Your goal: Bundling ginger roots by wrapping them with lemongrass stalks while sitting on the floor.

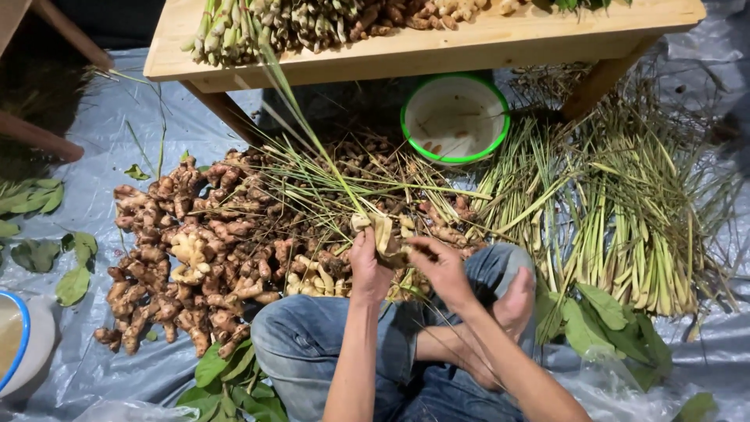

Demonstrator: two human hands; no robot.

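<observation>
Left hand (367, 266) grip clamps lemongrass bundle (383, 230) at base, steadying it; right hand (441, 266) pinches wrap. Ginger pile (187, 250) left, bench (437, 43) far.

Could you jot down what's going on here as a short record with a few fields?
Setting: grey plastic sheet on the ground, wooden bench above
Left hand: grips a lemongrass bundle at its base
Right hand: fingers at the same bundle
Left of hands: heap of ginger-like roots
Right of hands: pile of lemongrass stalks
Under bench: green-rimmed bowl
</observation>
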